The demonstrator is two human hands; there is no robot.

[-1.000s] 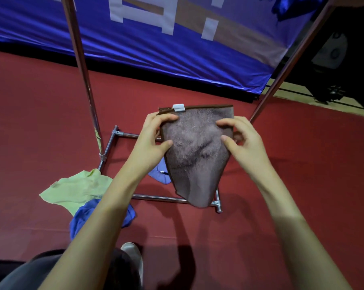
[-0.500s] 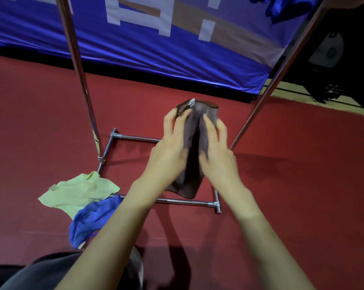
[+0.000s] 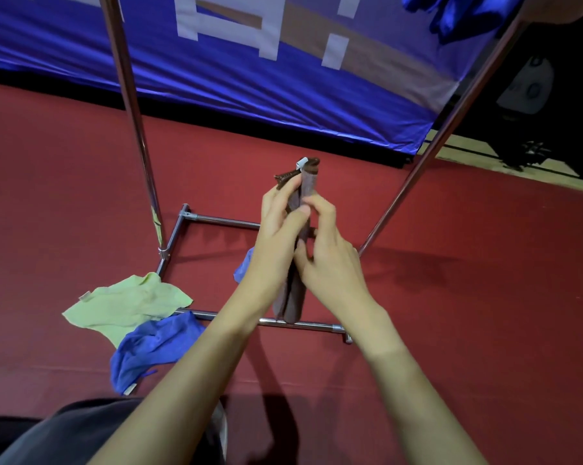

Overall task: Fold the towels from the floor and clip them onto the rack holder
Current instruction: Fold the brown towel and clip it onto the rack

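Observation:
A brown towel (image 3: 306, 186) with a small white tag is folded into a narrow upright strip and pressed between my palms. My left hand (image 3: 278, 236) grips its left face, fingers up along the cloth. My right hand (image 3: 330, 256) presses the right face, thumb across the top. The towel's lower end (image 3: 292, 305) hangs below my hands. Under them stands the metal rack (image 3: 216, 220), with its floor frame and two poles rising. On the red floor lie a pale green towel (image 3: 125, 305) and a blue towel (image 3: 156, 347). Another blue towel (image 3: 243, 268) peeks out behind my left wrist.
A blue banner (image 3: 250, 72) hangs across the back. Blue cloth (image 3: 451, 11) hangs at the top right near the right rack pole (image 3: 451, 119). The left pole (image 3: 132, 112) rises at left. My dark trouser leg (image 3: 65, 431) fills the lower left corner.
One second ago I held the brown towel spread flat by its sides. I have brought my hands together, folding it in half into a narrow strip between my palms.

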